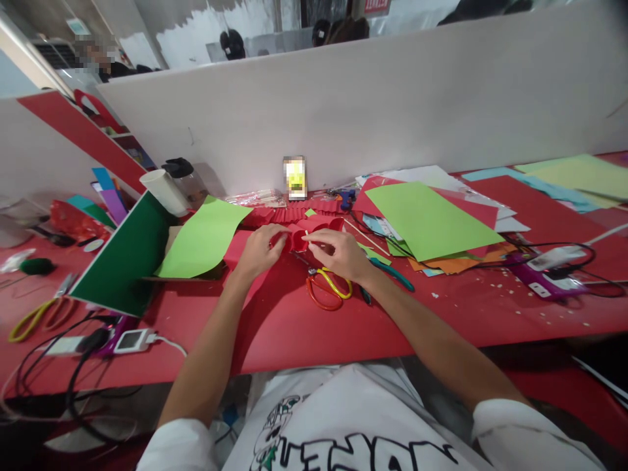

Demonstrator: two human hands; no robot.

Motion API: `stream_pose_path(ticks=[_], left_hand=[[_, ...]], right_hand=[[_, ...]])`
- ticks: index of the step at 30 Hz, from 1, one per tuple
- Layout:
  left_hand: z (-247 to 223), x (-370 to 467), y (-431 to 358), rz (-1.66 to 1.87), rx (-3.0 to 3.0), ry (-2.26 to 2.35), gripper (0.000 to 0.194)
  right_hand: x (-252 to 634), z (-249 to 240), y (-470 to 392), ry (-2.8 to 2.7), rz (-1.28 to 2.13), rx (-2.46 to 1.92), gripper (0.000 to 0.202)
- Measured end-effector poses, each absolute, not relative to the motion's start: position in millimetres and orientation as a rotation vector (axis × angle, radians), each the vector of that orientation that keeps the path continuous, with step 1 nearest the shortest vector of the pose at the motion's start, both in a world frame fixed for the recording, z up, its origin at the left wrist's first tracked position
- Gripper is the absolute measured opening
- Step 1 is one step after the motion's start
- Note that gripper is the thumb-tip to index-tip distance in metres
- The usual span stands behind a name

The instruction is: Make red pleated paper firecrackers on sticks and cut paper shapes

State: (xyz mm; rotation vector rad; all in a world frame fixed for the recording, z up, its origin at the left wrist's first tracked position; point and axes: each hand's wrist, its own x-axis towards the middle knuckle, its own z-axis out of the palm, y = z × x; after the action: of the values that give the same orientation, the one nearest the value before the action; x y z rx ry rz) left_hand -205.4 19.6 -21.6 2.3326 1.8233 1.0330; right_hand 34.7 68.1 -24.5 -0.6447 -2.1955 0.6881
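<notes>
Near the middle of the table, my left hand (261, 250) pinches the edge of a curled red paper piece (297, 241), its fingertips closed. My right hand (343, 254) faces it from the other side, with thumb and fingers closed on a short pale stick (306, 238) at the paper's rim. More red curled paper lies just behind both hands. Scissors with one red and one yellow handle (330, 288) lie below my right hand, their blades partly hidden. Beside my right wrist is a teal-handled tool (391, 273), partly covered by the arm.
A lit phone (295, 178) leans on the white partition (392, 118). Green sheets (432, 222) top a paper stack at right. At left stand a dark green board (122, 261) and a lime sheet (206, 239). Power strips with cables (544, 278) lie at both sides.
</notes>
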Motion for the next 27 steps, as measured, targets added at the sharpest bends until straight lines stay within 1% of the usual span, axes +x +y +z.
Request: stream_pose_path(ticks=[4,8,11,18,27], left_hand=[[-21,-204,19,1.009,2.35,1.829,0.028],[-20,-202,18,0.983,2.365,1.839,0.029],[-20,-202,18,0.971,2.377,1.838,0.029],[-19,-201,18,0.957,2.391,1.824,0.029],[-19,-201,18,0.946,2.386,1.82,0.03]], right_hand=[[30,-25,59,-2.373,0.469,-0.659,0.041],[24,-18,45,-2.569,0.281,-0.812,0.049],[20,-10,37,-2.676,0.201,-0.921,0.052],[17,1,39,-2.757,0.124,-1.004,0.044],[17,-13,54,-2.676,0.134,-0.979,0.038]])
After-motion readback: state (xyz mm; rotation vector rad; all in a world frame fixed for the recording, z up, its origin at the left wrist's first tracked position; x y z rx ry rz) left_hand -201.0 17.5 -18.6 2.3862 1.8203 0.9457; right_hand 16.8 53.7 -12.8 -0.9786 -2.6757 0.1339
